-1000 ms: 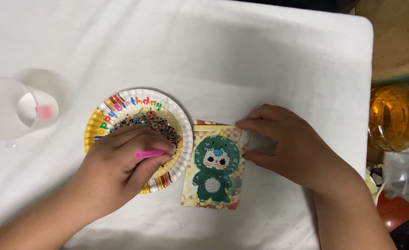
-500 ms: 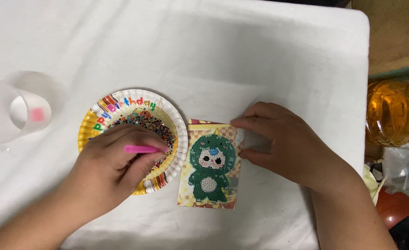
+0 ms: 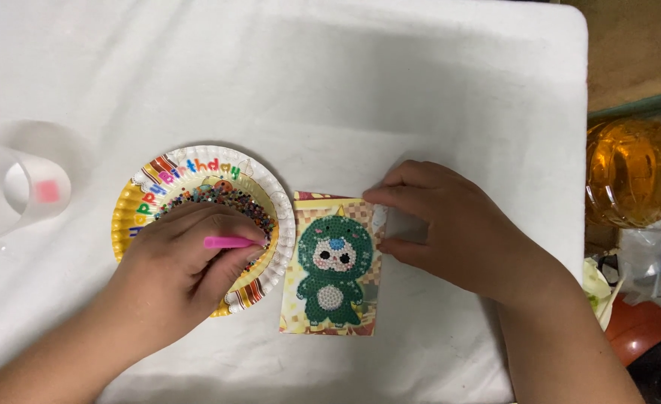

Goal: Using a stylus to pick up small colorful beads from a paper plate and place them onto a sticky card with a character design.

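L hand w/ pink pen over bead plate; R hand on card

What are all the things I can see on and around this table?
table: one, covered in white, fills most of the view
paper plate: one, yellow with a striped rim and coloured lettering, left of centre
beads: a heap, many colours, in the plate
picture card: one, yellow checked, with a green beaded creature, just right of the plate
pink stick: one, thin, held over the plate
plastic cup: one, clear, lying at the left edge, something pink inside
amber container: one, see-through, off the table at right
red-brown object: one, lower right, kind unclear
left hand: holds the pink stick above the beads
right hand: fingertips on the card's upper right edge
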